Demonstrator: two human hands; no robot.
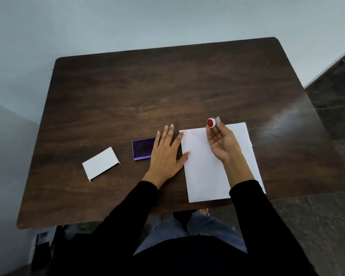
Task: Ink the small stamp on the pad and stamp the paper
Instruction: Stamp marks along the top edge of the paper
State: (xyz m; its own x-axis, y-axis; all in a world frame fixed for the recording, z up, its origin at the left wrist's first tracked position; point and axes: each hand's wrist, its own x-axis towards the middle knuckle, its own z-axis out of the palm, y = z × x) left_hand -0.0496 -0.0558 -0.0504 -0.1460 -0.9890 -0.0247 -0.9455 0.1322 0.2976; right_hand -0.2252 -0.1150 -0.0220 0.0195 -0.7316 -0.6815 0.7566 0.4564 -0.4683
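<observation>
Right hand [220, 143] pinches the stamp [211, 122] by its sides, light and rigid, inked face up; left hand [165, 154] flat, pinning paper [205, 176].

A plain indoor room, likely a home or office corner: a dark wooden table [167, 86] stands against bare pale walls [127, 20], with dark stone-tiled floor [331, 100] right of it.
</observation>
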